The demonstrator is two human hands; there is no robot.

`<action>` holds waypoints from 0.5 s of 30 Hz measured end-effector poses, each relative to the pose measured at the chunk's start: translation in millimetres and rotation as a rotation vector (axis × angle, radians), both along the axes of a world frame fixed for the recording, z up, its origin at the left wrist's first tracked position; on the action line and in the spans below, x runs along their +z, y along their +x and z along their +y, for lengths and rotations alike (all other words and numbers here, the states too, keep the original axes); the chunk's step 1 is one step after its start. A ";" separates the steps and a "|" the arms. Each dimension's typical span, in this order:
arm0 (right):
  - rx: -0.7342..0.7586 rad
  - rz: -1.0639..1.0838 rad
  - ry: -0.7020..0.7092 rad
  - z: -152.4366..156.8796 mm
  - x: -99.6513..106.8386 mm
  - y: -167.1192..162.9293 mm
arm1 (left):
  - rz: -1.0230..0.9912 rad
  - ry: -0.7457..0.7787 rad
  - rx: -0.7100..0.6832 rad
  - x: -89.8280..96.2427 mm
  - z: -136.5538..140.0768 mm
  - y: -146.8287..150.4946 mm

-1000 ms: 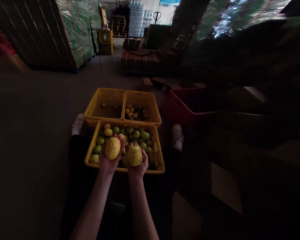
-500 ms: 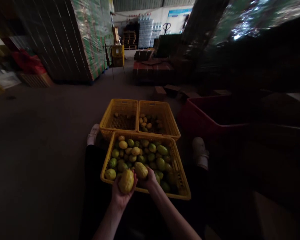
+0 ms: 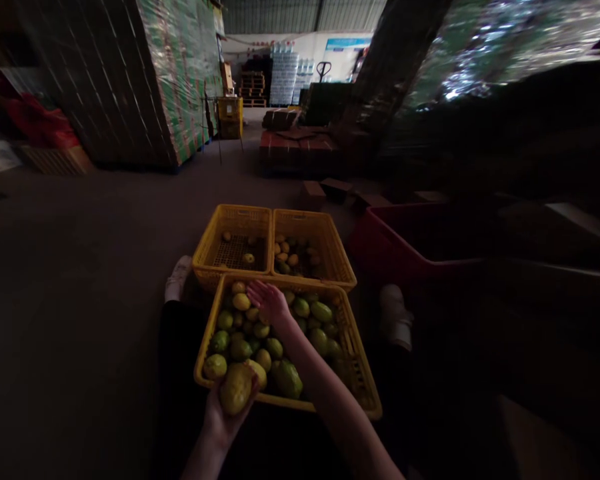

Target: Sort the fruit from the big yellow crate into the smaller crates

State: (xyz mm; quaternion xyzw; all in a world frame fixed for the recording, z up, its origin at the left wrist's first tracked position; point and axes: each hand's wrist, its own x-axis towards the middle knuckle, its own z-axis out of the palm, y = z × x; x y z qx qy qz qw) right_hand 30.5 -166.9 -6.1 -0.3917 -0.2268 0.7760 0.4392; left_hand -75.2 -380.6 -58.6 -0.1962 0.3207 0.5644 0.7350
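Observation:
My left hand [image 3: 220, 413] is closed around a large oval yellow fruit [image 3: 237, 389] at the near edge of the front yellow crate [image 3: 286, 404]. Just behind it shows another yellow fruit [image 3: 257, 375]; I cannot tell whether the hand touches it. My right hand [image 3: 270, 301] reaches over the crate's far side, fingers stretched out and nothing in them. Under and around it lie many yellow and green fruits [image 3: 321, 312]. Beyond, the back left yellow crate [image 3: 207, 240] has a few fruits on its floor, one a light yellow fruit [image 3: 249, 258].
The back right yellow crate [image 3: 330, 233] holds several yellowish fruits. A red bin [image 3: 380, 233] stands to the right, with cardboard pieces [image 3: 336, 187] behind it. My feet flank the crates. A wrapped pallet stack [image 3: 165, 87] rises at the back left.
My right hand has let go of its yellow fruit and moved forward over the crate. A light yellow fruit now shows in the back left crate. My left hand still holds its fruit.

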 end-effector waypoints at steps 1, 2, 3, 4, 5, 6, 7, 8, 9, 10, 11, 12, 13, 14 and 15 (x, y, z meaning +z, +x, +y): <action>0.014 0.017 -0.023 -19.7 -6.3 15.4 | 0.016 -0.016 -0.005 0.1 2.1 0.1; 0.015 0.026 -0.042 -41.3 -14.0 33.5 | 0.027 -0.038 -0.016 -0.2 4.0 0.8; 0.010 0.025 -0.060 -63.6 -22.9 53.3 | 0.033 -0.069 -0.042 -0.6 5.9 2.4; -0.011 0.029 -0.065 -85.8 -32.8 74.3 | 0.035 -0.106 -0.085 -0.9 7.7 4.8; -0.046 0.039 -0.074 -107.4 -43.2 95.7 | 0.039 -0.141 -0.133 -0.8 9.8 8.2; -0.103 0.037 -0.062 -128.0 -53.6 116.5 | 0.050 -0.175 -0.183 0.1 12.7 12.5; -0.165 0.015 -0.046 -147.5 -63.3 136.2 | 0.066 -0.206 -0.237 2.4 17.0 17.9; -0.226 -0.024 -0.037 -165.7 -71.7 154.0 | 0.089 -0.233 -0.298 6.3 23.8 24.3; -0.246 -0.051 -0.048 -182.6 -78.4 169.6 | 0.126 -0.248 -0.364 12.2 33.9 31.4; -0.257 -0.068 -0.059 -197.9 -83.2 182.8 | 0.169 -0.255 -0.426 20.1 48.1 39.2; -0.288 -0.089 -0.062 -211.4 -86.1 193.6 | 0.231 -0.240 -0.493 29.9 66.9 47.3; -0.324 -0.119 -0.069 -222.9 -87.4 202.0 | 0.318 -0.198 -0.546 41.1 90.2 55.4; -0.348 -0.152 -0.072 -232.1 -87.3 208.5 | 0.345 -0.143 -0.546 53.4 117.4 63.4; -0.373 -0.183 -0.069 -238.9 -86.2 213.4 | 0.358 -0.082 -0.535 65.9 147.3 71.0; -0.390 -0.207 -0.063 -243.4 -84.4 216.9 | 0.369 -0.011 -0.523 78.0 177.8 78.4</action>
